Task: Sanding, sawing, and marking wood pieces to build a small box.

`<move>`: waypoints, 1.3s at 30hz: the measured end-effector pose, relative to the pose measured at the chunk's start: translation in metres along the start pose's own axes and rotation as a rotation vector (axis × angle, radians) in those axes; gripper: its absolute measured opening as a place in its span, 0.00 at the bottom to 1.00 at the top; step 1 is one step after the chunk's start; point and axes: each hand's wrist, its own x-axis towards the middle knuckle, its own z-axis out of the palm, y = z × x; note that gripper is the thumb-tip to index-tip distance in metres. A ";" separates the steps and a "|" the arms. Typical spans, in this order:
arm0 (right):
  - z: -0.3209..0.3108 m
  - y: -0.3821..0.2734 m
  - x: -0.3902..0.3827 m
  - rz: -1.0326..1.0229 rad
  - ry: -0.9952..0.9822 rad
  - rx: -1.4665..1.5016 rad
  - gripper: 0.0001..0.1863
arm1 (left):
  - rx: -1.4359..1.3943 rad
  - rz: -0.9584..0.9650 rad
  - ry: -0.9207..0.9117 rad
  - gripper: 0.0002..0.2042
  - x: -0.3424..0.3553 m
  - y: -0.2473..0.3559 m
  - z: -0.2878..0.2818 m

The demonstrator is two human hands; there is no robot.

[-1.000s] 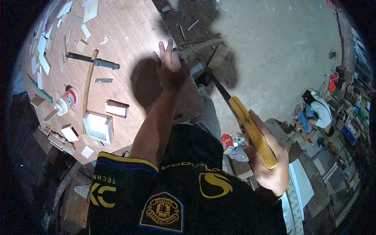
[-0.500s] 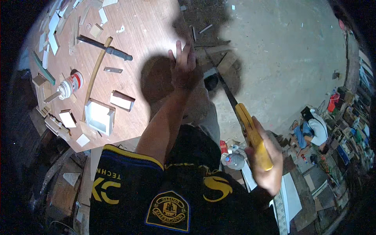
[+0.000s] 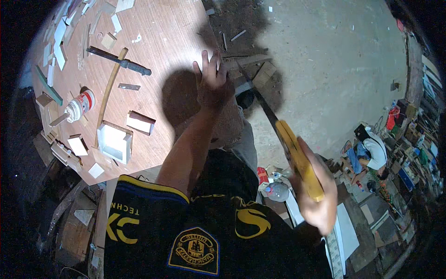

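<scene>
We note our right hand (image 3: 325,200) gripping the yellow-handled saw (image 3: 289,136), its blade (image 3: 266,109) extending ahead; our left hand (image 3: 213,87) lies spread at the tabletop edge (image 3: 208,21).

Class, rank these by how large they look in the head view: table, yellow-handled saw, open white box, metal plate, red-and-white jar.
1. Table
2. Yellow-handled saw, held nearer the camera
3. Open white box and red-and-white jar: too alike to rank
4. Metal plate
</scene>
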 end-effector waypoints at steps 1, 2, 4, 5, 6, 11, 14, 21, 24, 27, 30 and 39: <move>0.007 0.013 0.011 -0.042 0.024 -0.020 0.32 | -0.029 0.001 -0.008 0.09 0.005 0.007 -0.005; 0.011 0.020 0.015 -0.083 0.050 -0.039 0.34 | -0.034 0.007 -0.008 0.09 0.003 0.005 0.001; 0.007 0.003 0.010 -0.023 0.071 -0.069 0.34 | 0.027 0.015 0.078 0.10 -0.006 -0.013 0.018; 0.001 -0.003 0.002 -0.097 0.036 -0.100 0.33 | 0.021 0.023 0.075 0.10 -0.003 -0.013 0.014; -0.003 -0.004 -0.002 -0.172 0.000 -0.130 0.33 | 0.047 0.017 0.024 0.10 -0.002 -0.013 0.010; 0.007 0.010 0.019 -0.169 0.038 -0.060 0.33 | 0.031 0.030 0.024 0.13 0.000 -0.006 0.008; 0.005 -0.013 0.021 0.169 -0.052 0.113 0.32 | 0.030 -0.015 0.044 0.14 -0.001 -0.015 0.016; 0.015 0.004 0.017 0.047 0.075 0.166 0.30 | 0.000 0.035 0.064 0.10 -0.007 -0.009 0.017; 0.005 0.003 0.011 -0.025 0.028 0.064 0.31 | -0.091 0.005 0.107 0.07 -0.007 -0.010 0.020; 0.008 0.014 0.021 -0.060 0.044 0.122 0.32 | -0.065 0.015 0.116 0.05 -0.001 -0.007 0.022; 0.005 0.003 0.013 0.040 -0.029 0.070 0.33 | 0.035 0.042 0.110 0.05 -0.005 -0.014 0.024; -0.003 -0.006 0.005 -0.074 0.016 0.032 0.31 | -0.150 -0.081 0.060 0.12 0.001 -0.006 0.018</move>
